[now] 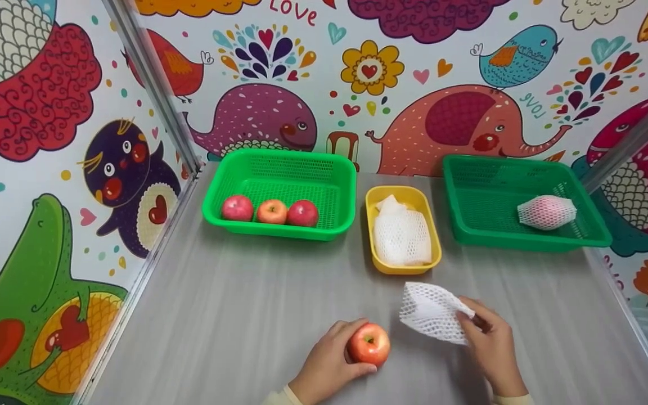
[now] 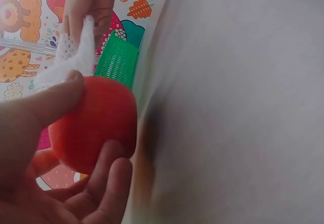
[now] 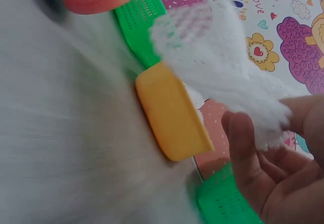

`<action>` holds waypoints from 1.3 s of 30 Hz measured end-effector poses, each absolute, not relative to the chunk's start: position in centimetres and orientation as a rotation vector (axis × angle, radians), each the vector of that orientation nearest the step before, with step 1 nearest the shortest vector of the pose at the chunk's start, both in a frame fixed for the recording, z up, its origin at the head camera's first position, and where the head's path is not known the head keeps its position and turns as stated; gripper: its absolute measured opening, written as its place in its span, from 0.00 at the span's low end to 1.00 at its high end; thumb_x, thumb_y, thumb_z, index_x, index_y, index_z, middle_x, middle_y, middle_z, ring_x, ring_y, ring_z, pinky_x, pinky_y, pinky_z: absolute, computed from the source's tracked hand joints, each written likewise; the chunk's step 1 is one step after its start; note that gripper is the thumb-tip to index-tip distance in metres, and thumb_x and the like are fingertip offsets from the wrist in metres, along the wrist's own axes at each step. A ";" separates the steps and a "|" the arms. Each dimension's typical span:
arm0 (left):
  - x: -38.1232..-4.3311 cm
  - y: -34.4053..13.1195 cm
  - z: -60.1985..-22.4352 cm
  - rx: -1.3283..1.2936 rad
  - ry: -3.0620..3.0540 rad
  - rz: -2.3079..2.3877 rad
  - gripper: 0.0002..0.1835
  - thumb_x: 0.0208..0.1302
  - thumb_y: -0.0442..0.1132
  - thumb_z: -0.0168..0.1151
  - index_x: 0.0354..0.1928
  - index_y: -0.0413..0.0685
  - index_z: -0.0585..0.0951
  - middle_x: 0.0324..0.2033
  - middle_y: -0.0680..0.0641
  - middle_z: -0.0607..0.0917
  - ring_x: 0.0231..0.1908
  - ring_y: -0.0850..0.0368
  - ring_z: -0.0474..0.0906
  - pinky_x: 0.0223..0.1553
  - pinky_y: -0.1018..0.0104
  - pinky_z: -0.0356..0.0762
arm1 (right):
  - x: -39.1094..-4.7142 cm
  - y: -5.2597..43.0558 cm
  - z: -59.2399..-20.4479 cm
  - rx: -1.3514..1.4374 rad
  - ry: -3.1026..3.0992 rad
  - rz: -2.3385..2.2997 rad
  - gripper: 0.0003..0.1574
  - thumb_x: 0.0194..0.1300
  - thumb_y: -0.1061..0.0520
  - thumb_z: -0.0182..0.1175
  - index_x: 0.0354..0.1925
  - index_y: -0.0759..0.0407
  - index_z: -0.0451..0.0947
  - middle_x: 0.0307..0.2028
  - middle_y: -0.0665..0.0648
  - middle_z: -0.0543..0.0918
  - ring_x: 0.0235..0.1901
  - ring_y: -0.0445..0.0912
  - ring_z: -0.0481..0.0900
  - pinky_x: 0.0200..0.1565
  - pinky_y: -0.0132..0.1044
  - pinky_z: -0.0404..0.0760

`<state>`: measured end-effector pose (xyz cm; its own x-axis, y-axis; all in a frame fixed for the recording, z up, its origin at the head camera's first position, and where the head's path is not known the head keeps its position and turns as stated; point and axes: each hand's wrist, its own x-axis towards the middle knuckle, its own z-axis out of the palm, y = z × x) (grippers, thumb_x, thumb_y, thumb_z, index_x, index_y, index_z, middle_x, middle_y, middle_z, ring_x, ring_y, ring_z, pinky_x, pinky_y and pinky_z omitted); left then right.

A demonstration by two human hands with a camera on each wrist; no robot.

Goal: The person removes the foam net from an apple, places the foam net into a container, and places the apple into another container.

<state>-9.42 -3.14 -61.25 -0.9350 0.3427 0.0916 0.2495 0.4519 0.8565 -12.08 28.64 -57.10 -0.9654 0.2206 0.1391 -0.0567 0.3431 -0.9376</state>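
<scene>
My left hand [image 1: 332, 357] grips a red apple [image 1: 370, 344], its fingers and thumb curled round the fruit's left side. In the left wrist view the apple [image 2: 96, 125] sits between thumb and fingers, above the grey table. To the right, my right hand [image 1: 493, 343] pinches one end of a white foam fruit net [image 1: 433, 312]. The net spreads out toward the apple, with a gap between the two in the head view. Seen from the right wrist, the net [image 3: 217, 57] flares away from the thumb and fingertips.
A light green basket [image 1: 279, 230] at the back left holds three apples [image 1: 271, 212]. In the middle stands a yellow tub [image 1: 405, 270] with more foam nets [image 1: 403, 236]. The dark green basket [image 1: 515, 239] at the back right contains one net-wrapped fruit [image 1: 547, 212]. Patterned walls enclose the table.
</scene>
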 end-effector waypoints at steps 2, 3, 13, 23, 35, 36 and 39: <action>-9.4 -3.1 -61.3 0.522 2.593 1.478 0.44 0.55 0.52 0.87 0.73 0.52 0.79 0.54 0.57 0.81 0.53 0.62 0.81 0.59 0.57 0.81 | -12.9 28.8 -56.6 -0.120 -2.348 1.663 0.19 0.72 0.78 0.63 0.57 0.70 0.88 0.56 0.61 0.87 0.51 0.38 0.83 0.47 0.26 0.82; -9.4 -3.1 -61.3 0.510 2.585 1.463 0.44 0.55 0.53 0.87 0.74 0.53 0.79 0.54 0.58 0.81 0.53 0.63 0.80 0.60 0.58 0.80 | -13.3 28.9 -56.3 -0.111 -2.347 1.656 0.20 0.72 0.79 0.61 0.57 0.70 0.88 0.57 0.61 0.86 0.53 0.37 0.82 0.48 0.25 0.81; -9.0 -3.3 -61.2 0.471 2.530 1.383 0.44 0.56 0.53 0.87 0.74 0.57 0.78 0.54 0.61 0.78 0.53 0.65 0.79 0.59 0.57 0.80 | -19.8 29.1 -53.4 -0.026 -2.366 1.606 0.20 0.77 0.70 0.59 0.63 0.67 0.85 0.65 0.58 0.80 0.60 0.45 0.76 0.52 0.22 0.77; -8.4 -3.2 -61.7 0.593 2.609 1.378 0.44 0.58 0.51 0.86 0.76 0.60 0.76 0.57 0.58 0.78 0.53 0.63 0.80 0.57 0.61 0.81 | -27.2 26.6 -51.7 0.203 -2.402 1.339 0.16 0.69 0.68 0.74 0.54 0.66 0.90 0.56 0.59 0.86 0.58 0.52 0.81 0.50 0.21 0.77; -8.5 -3.3 -61.6 0.534 2.566 1.401 0.44 0.59 0.54 0.84 0.76 0.65 0.75 0.57 0.59 0.76 0.53 0.64 0.79 0.56 0.60 0.81 | -35.6 22.8 -52.0 0.344 -2.700 0.780 0.14 0.75 0.66 0.68 0.57 0.63 0.84 0.55 0.67 0.86 0.53 0.61 0.73 0.59 0.57 0.79; -8.5 -3.3 -61.6 0.535 2.567 1.398 0.44 0.60 0.54 0.84 0.77 0.65 0.75 0.57 0.60 0.76 0.53 0.64 0.79 0.56 0.60 0.81 | -36.0 22.6 -52.3 0.353 -2.742 0.765 0.16 0.76 0.67 0.67 0.59 0.62 0.84 0.57 0.67 0.85 0.54 0.62 0.74 0.61 0.58 0.79; -8.5 -3.4 -61.6 0.536 2.567 1.395 0.44 0.60 0.54 0.84 0.77 0.65 0.74 0.56 0.60 0.76 0.53 0.65 0.79 0.56 0.61 0.81 | -37.1 22.1 -53.0 0.364 -2.860 0.738 0.17 0.76 0.69 0.65 0.60 0.61 0.84 0.59 0.67 0.82 0.58 0.63 0.73 0.67 0.60 0.76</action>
<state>-8.46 -3.42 -61.60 -0.9206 0.3898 0.0210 0.2297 0.4974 0.8366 -37.11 22.13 -52.99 -0.9566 -0.1925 0.2188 -0.2744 0.8481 -0.4532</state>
